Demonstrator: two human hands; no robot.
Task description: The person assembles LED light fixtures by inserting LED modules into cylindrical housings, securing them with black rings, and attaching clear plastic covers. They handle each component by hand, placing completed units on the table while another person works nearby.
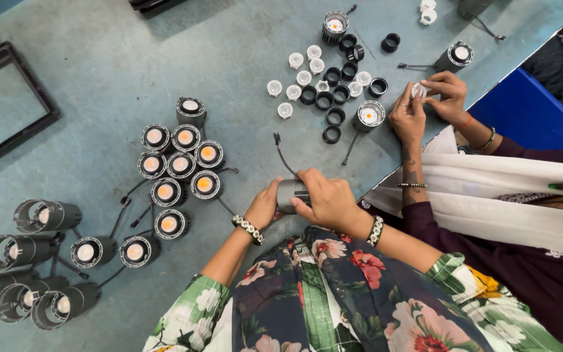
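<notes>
Both hands close on one grey metal cylindrical lamp housing (292,193) at the near edge of the grey-green desk (99,72). It lies on its side, long axis running left to right. The left hand (265,205) cups its left end; the right hand (326,199) wraps over the top. To the left stands a cluster of finished round lamps with glowing lenses (177,166), a black lead (281,153) just beyond. A co-worker's hands (428,104) work near loose white lenses and black rings (324,81). Open desk lies far left.
</notes>
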